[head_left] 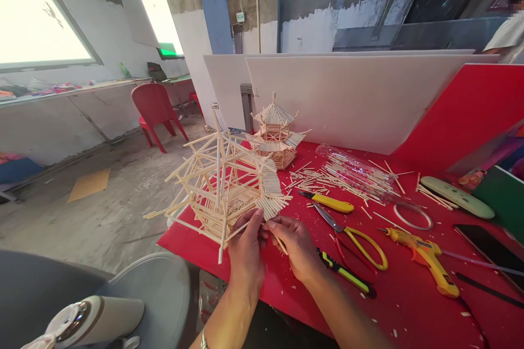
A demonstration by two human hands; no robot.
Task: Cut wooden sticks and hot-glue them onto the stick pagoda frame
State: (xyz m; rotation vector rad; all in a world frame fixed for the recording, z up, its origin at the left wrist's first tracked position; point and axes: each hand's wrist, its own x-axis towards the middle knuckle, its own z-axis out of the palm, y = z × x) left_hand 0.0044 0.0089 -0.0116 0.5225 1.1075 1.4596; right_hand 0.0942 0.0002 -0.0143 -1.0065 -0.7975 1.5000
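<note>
Pale wooden stick frame (221, 174), its near edge grasped by the left hand (246, 242); the right hand (298, 242) pinches a thin stick (281, 245); light, steady pressure suits such slender pieces.

Far-side access for the left hand (248, 240) is blocked by a stick frame (223, 191). Scissors (341, 229) and a green-and-black cutter (346, 271) obstruct rightward passage from the right hand (295, 240). Bare red tabletop (278, 281) lies near, between both wrists.
</note>
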